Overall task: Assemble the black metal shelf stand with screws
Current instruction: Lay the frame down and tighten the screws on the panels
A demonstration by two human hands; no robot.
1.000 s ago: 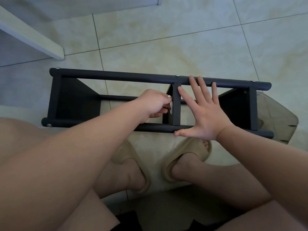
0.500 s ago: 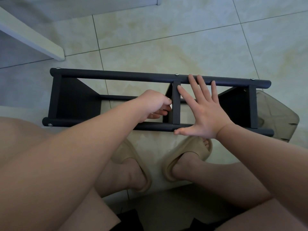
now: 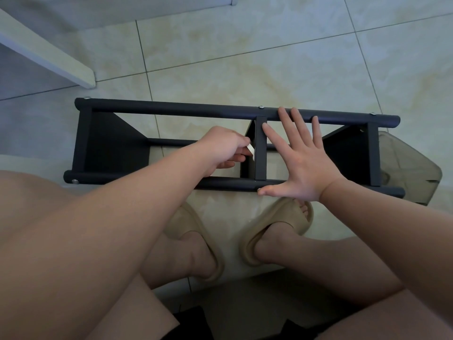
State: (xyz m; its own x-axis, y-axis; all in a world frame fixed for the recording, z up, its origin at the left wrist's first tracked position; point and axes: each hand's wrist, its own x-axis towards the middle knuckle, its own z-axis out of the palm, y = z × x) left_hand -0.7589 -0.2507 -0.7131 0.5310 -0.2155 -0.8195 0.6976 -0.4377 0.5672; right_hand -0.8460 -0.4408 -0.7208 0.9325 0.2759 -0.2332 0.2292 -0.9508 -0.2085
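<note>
Little had changed over the last second. My right hand stayed spread flat across the shelf stand, which lay on its side on the floor by my slippers. My left hand stayed curled at the middle bar, now pinching a white piece I couldn't identify. I judged that joint unfinished.

Single view: head-worn, wide-angle. Faces forward, steeply down onto shelf stand on tiled floor. Close range: stand spans most of frame width. Left forearm, right forearm enter from bottom corners, nearside of stand. Sandals just nearside of stand.
</note>
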